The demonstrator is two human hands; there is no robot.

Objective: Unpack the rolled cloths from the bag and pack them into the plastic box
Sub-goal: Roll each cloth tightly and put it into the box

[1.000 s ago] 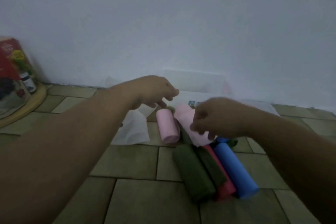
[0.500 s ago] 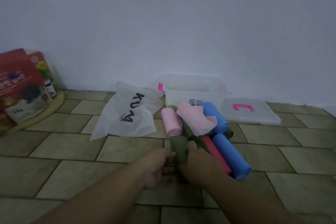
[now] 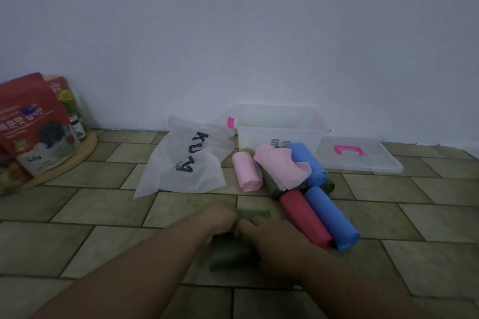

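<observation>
A dark green cloth (image 3: 232, 254) lies partly unrolled on the tiled floor right in front of me. My left hand (image 3: 220, 217) and my right hand (image 3: 269, 238) both grip it, side by side, fingers curled over the fabric. Behind them lie a red roll (image 3: 305, 217), two blue rolls (image 3: 331, 217) (image 3: 308, 163), a pink roll (image 3: 246, 172), a loosened pink cloth (image 3: 280, 168) and another dark green roll (image 3: 272, 185). The flat white bag (image 3: 186, 163) with black letters lies to the left. The clear plastic box (image 3: 277, 128) stands open by the wall.
The box's clear lid (image 3: 363, 160) with a pink handle lies on the floor to the right of the box. At far left, red packets (image 3: 33, 124) and a small jar stand on a round wooden tray (image 3: 85, 147). A white wall runs behind everything.
Both hands dropped from the pink cloth to the green roll, then pulled it out of the pile towards me. The green cloth now lies apart from the other rolls.
</observation>
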